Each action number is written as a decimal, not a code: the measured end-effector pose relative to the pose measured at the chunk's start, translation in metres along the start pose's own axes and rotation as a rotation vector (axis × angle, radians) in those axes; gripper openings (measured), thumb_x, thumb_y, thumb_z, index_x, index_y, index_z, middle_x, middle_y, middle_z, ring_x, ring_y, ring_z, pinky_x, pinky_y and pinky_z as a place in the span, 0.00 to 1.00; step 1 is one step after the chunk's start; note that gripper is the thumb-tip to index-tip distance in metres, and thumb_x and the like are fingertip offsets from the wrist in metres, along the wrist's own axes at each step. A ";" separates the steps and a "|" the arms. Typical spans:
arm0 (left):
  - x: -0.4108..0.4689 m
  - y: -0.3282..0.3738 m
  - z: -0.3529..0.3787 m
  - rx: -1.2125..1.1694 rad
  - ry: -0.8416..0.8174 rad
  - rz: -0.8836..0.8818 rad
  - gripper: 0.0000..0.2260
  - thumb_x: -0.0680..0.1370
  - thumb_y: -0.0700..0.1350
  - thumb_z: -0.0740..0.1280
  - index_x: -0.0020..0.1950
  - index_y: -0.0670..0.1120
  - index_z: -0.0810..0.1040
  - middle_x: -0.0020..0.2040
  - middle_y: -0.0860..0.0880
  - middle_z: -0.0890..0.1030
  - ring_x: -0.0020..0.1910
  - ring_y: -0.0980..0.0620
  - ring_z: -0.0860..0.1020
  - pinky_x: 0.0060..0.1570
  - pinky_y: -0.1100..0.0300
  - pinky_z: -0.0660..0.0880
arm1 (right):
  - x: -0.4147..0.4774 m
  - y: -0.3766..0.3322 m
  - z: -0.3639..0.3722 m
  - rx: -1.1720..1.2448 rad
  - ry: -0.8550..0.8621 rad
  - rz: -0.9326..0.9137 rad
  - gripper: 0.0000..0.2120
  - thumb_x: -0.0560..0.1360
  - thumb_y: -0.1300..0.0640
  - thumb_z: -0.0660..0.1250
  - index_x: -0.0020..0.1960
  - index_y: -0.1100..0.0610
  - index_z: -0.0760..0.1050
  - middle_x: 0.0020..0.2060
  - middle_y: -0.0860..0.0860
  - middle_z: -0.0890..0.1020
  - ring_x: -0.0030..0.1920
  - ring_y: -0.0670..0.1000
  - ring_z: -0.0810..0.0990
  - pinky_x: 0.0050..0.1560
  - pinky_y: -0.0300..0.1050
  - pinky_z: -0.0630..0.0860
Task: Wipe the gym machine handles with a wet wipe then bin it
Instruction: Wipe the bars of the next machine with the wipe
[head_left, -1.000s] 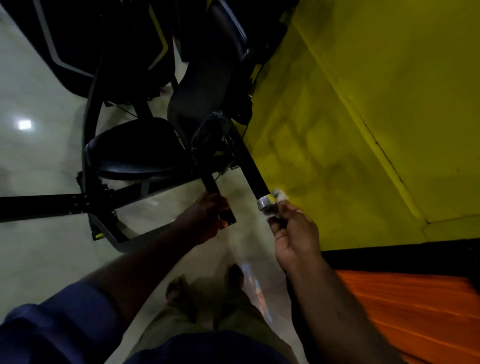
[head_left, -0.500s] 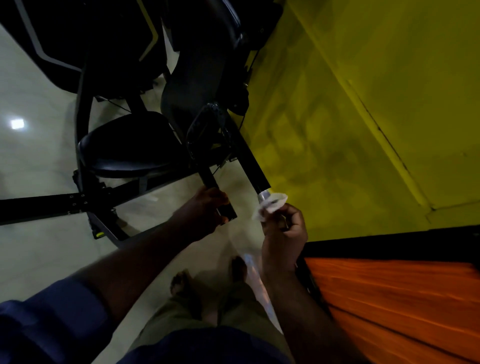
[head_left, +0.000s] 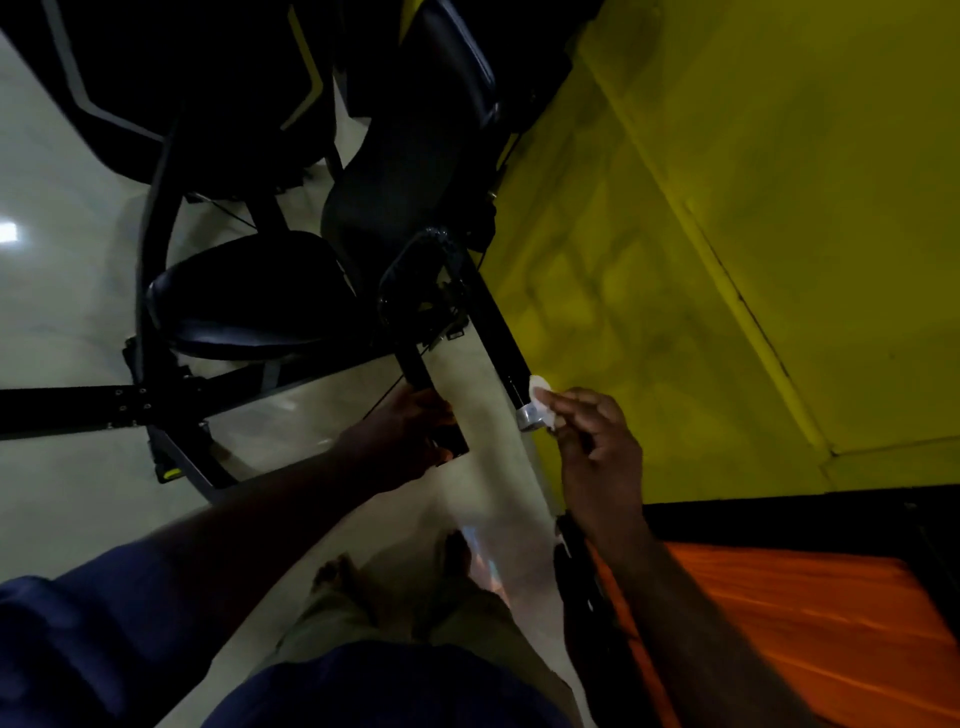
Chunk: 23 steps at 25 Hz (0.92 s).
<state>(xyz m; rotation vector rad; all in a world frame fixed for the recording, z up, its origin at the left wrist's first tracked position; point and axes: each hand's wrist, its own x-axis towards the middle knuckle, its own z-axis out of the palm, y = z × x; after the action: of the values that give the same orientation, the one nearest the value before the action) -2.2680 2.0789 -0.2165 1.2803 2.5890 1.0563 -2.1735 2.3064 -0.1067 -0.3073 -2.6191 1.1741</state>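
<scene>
Two black handles stick out toward me from a dark gym machine. My left hand (head_left: 410, 431) is wrapped around the left handle (head_left: 415, 371) near its end. The right handle (head_left: 501, 343) ends in a silver cap (head_left: 529, 415). My right hand (head_left: 592, 447) pinches a small white wet wipe (head_left: 540, 392) between thumb and fingers and presses it against the right side of that handle, just above the cap. Most of the wipe is hidden behind my fingers.
The machine's black seat (head_left: 244, 296) and back pad (head_left: 410, 156) lie beyond the handles, with a black frame bar (head_left: 78, 410) running left. A yellow wall (head_left: 727, 234) stands close on the right. An orange mat (head_left: 805, 639) lies at lower right. My feet (head_left: 395, 577) stand on pale floor.
My right hand with the wipe has shifted from the tip of the right handle to the side of its end. The left hand has kept its grip on the left handle.
</scene>
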 end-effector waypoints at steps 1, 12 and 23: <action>-0.003 -0.002 0.002 0.001 -0.054 -0.066 0.17 0.75 0.54 0.72 0.55 0.42 0.86 0.58 0.43 0.84 0.61 0.48 0.76 0.62 0.54 0.76 | 0.008 0.002 -0.011 -0.078 -0.110 -0.130 0.17 0.81 0.65 0.65 0.64 0.50 0.82 0.59 0.46 0.78 0.61 0.37 0.77 0.59 0.31 0.74; -0.001 0.037 0.018 -0.017 0.064 -0.537 0.22 0.78 0.53 0.72 0.71 0.51 0.77 0.73 0.53 0.73 0.70 0.56 0.70 0.64 0.67 0.68 | 0.162 -0.021 -0.010 -0.493 -1.020 -1.160 0.22 0.72 0.75 0.66 0.60 0.56 0.80 0.57 0.53 0.77 0.57 0.54 0.76 0.53 0.51 0.79; 0.018 0.070 0.038 0.133 0.398 -0.596 0.15 0.73 0.51 0.65 0.43 0.40 0.84 0.46 0.44 0.84 0.46 0.51 0.79 0.46 0.56 0.79 | 0.200 -0.025 0.020 -0.348 -1.032 -1.324 0.17 0.78 0.65 0.66 0.55 0.43 0.81 0.49 0.45 0.79 0.48 0.45 0.75 0.51 0.54 0.78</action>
<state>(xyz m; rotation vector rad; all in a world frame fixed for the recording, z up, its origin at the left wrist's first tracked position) -2.2200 2.1420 -0.1990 0.2584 3.0583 1.1022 -2.3710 2.3345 -0.0715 2.0944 -2.6008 0.3367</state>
